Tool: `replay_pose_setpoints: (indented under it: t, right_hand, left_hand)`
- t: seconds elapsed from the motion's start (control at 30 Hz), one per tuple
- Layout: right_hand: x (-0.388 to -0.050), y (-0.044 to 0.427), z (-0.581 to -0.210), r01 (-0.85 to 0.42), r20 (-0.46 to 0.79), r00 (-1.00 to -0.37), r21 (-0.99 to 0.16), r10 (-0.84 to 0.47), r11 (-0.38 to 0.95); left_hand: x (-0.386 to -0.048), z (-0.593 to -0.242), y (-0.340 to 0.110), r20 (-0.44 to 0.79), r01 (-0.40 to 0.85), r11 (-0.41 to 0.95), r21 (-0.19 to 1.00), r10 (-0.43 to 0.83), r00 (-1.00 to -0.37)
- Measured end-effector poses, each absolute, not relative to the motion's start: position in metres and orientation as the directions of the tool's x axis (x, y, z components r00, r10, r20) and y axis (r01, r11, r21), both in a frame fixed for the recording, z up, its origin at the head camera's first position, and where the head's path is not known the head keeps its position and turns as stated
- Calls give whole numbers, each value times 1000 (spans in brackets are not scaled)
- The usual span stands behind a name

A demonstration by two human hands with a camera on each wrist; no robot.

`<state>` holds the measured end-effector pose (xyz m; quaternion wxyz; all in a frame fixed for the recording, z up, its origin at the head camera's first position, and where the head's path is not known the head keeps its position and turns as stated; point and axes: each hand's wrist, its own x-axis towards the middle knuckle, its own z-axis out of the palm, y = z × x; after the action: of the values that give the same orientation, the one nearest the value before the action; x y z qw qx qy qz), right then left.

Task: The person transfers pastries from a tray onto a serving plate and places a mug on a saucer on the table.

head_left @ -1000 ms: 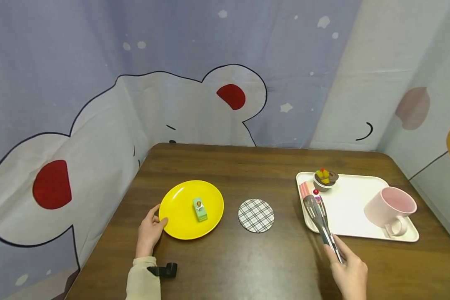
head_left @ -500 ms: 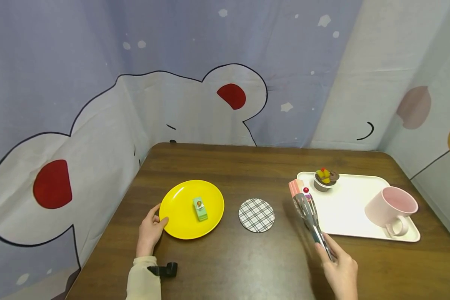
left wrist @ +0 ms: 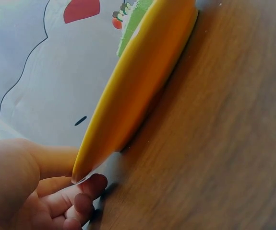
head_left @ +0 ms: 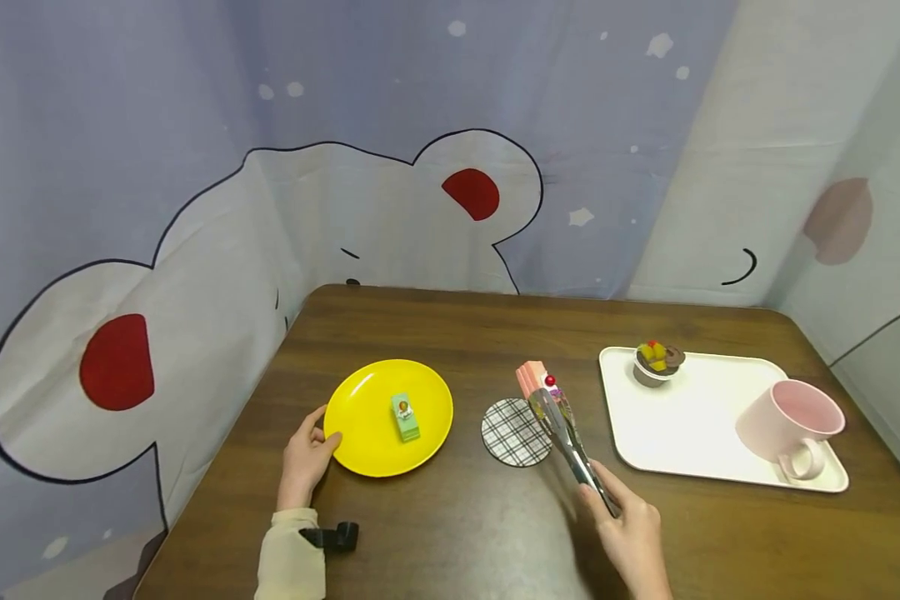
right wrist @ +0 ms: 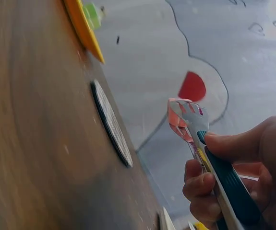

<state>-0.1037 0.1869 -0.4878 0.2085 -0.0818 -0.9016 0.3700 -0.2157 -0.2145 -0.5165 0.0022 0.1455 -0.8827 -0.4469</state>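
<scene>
My left hand (head_left: 307, 458) pinches the left rim of a yellow plate (head_left: 352, 454), thumb on top and fingers below. On the plate lies a green cake slice (head_left: 405, 418) with a small topping. In my right hand (head_left: 630, 529) are metal tongs (head_left: 566, 437) with teal grips (right wrist: 231, 184), thumb and fingers curled round them. The tong tips clamp a pink cake slice (head_left: 530, 377) topped with a red cherry, held in the air over the far right part of a checked round coaster (head_left: 506, 437). The tongs hide part of that slice.
At the right stands a white tray (head_left: 690, 417). It bears a chocolate cupcake (head_left: 651, 372) with fruit on top and a pink mug (head_left: 783, 425). The brown table (head_left: 435, 533) ends at a printed curtain (head_left: 390, 217) behind.
My right hand has lifted the pink cake slice off the tray with the tongs and carried it left to above the coaster. My left hand stays at the plate.
</scene>
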Motion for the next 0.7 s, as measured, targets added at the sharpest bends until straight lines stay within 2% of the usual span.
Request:
replay_pose_setpoints:
  t: [0.13, 0.37, 0.7]
  right_hand:
    - [-109, 172, -488, -86, 354, -905, -695, 236, 714]
    - [-121, 144, -490, -256, 482, -869, -633, 113, 731]
    - [-136, 109, -494, -262, 412, -911, -603, 13, 753]
  left_hand:
    - [-216, -516, -214, -128, -256, 559, 788, -258, -958]
    - [-218, -518, -214, -117, -249, 559, 791, -261, -958]
    - [-217, -519, -214, -122, -259, 549, 795, -273, -954]
